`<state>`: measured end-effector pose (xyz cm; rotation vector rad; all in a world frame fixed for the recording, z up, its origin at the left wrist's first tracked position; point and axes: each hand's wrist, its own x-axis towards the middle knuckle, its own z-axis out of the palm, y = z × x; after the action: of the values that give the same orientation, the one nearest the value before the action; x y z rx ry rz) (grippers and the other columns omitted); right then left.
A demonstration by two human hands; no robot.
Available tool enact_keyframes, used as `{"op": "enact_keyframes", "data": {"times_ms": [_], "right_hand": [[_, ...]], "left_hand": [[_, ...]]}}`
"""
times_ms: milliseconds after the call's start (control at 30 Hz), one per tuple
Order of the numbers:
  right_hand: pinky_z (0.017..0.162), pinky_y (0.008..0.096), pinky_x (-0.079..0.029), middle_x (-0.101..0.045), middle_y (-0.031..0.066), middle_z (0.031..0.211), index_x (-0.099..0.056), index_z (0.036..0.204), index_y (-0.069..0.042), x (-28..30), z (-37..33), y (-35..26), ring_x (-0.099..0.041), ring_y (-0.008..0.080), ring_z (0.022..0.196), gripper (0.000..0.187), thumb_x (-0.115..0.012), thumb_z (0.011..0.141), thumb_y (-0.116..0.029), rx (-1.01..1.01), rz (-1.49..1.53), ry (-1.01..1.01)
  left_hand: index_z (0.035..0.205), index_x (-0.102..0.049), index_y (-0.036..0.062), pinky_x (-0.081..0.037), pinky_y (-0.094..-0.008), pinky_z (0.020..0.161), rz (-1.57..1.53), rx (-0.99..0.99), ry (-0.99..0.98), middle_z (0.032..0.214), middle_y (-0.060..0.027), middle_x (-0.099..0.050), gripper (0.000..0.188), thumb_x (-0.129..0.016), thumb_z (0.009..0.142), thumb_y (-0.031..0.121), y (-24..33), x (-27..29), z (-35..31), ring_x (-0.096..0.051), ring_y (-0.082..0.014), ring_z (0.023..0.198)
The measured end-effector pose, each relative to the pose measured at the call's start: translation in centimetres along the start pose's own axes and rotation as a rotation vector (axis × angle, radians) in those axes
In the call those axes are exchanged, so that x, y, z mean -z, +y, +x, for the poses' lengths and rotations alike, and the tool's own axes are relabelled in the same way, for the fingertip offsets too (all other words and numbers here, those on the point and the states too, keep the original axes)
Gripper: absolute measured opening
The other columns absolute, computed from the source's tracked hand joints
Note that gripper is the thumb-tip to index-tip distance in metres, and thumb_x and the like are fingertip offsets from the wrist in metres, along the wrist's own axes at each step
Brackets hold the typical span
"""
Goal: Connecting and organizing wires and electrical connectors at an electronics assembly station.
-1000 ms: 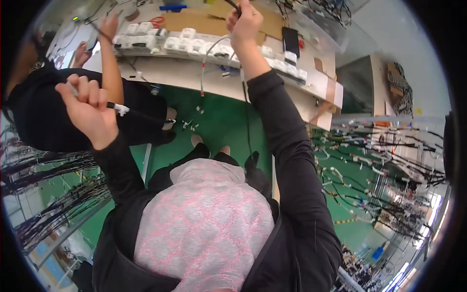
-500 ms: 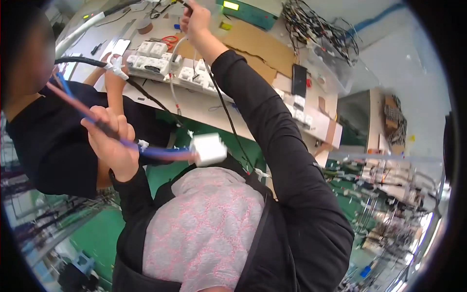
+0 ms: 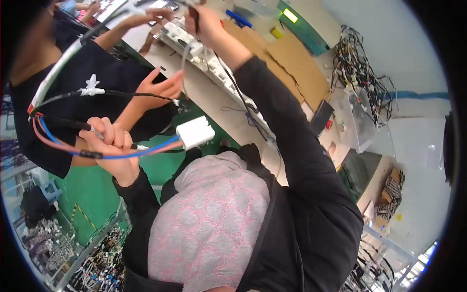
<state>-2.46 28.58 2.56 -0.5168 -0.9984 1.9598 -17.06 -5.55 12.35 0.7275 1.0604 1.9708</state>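
Observation:
My left hand (image 3: 111, 146) is closed round a black-sleeved branch (image 3: 70, 123) of a wire harness. Beside it, blue and pink wires (image 3: 146, 150), bound with a dark wrap, curve across to a white connector block (image 3: 195, 133) that hangs in the air. A thick white-sleeved cable (image 3: 56, 73) arcs up from the same junction toward the top. At the top, my right hand (image 3: 206, 24) is closed on a cable of the harness; what lies in its fingers is partly hidden. Another black branch with a white clip (image 3: 91, 86) runs close to a co-worker's hand (image 3: 158, 90).
A co-worker (image 3: 92, 97) stands at the left, one arm over the bench. White fixtures (image 3: 219, 73) line the bench (image 3: 194, 92). Beyond my right arm lie cardboard (image 3: 296, 63), a green device (image 3: 301, 29), a clear bin (image 3: 352, 121) and tangled cables (image 3: 350, 63).
The view has turned, with the bench now slanting more steeply. The white connector and its wires show sharper and higher. The co-worker's open hand has come near the black branch. Both my hands keep their hold.

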Motion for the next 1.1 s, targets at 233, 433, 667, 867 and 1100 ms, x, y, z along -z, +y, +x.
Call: {"op": "enact_keyframes", "data": {"times_ms": [233,433,667,867,1100], "right_hand": [[0.098,0.0295,-0.041,-0.062,0.0030,0.110,-0.061,0.111,-0.002,-3.0,-21.6,4.7,-0.053,0.0123,0.109,0.019,-0.055,0.094,-0.007,-0.172,-0.558,-0.352],[0.096,0.0292,-0.044,-0.064,0.0048,0.109,-0.063,0.113,-0.001,-6.2,-26.8,4.6,-0.058,0.0139,0.105,0.023,-0.057,0.096,-0.013,0.125,-0.790,0.215],[0.095,0.0340,-0.049,-0.069,0.0114,0.102,-0.063,0.115,0.002,-7.7,-30.1,-0.1,-0.066,0.0205,0.102,0.029,-0.054,0.099,-0.021,0.294,-0.607,0.398],[0.068,0.0324,-0.051,-0.061,0.0135,0.095,-0.053,0.124,0.002,-13.7,-29.8,-1.1,-0.058,0.0189,0.071,0.041,-0.051,0.098,-0.030,0.375,0.001,0.596],[0.069,0.0229,-0.044,-0.062,0.0057,0.094,-0.059,0.115,-0.001,-11.5,-28.7,1.0,-0.053,0.0096,0.072,0.022,-0.058,0.096,-0.013,0.468,-1.168,0.761]], "left_hand": [[0.086,-0.044,0.0123,-0.014,-0.0208,0.040,0.097,0.043,0.122,0.065,0.0078,-0.025,0.040,-0.047,0.102,0.049,1.5,-0.3,1.7,-0.020,-0.0020,0.049],[0.084,-0.049,0.0075,-0.014,-0.0217,0.039,0.051,0.138,-0.125,0.060,0.0084,-0.026,0.041,-0.050,0.102,0.044,0.6,-0.7,3.8,-0.021,-0.0007,0.046],[0.094,-0.054,0.0005,-0.016,-0.0210,0.039,-0.028,0.474,-0.480,0.060,0.0080,-0.027,0.036,-0.052,0.103,0.035,-2.3,-1.0,4.4,-0.023,-0.0025,0.047],[0.095,-0.057,-0.0007,-0.020,-0.0206,0.036,0.082,0.531,-0.601,0.059,0.0080,-0.025,0.036,-0.051,0.103,0.034,-4.3,0.7,5.3,-0.022,-0.0022,0.045],[0.100,-0.061,-0.0035,-0.034,-0.0172,0.045,0.248,0.227,-0.949,0.059,0.0069,-0.038,0.027,-0.059,0.100,0.023,-0.7,-0.4,7.5,-0.033,-0.0018,0.047]]}}
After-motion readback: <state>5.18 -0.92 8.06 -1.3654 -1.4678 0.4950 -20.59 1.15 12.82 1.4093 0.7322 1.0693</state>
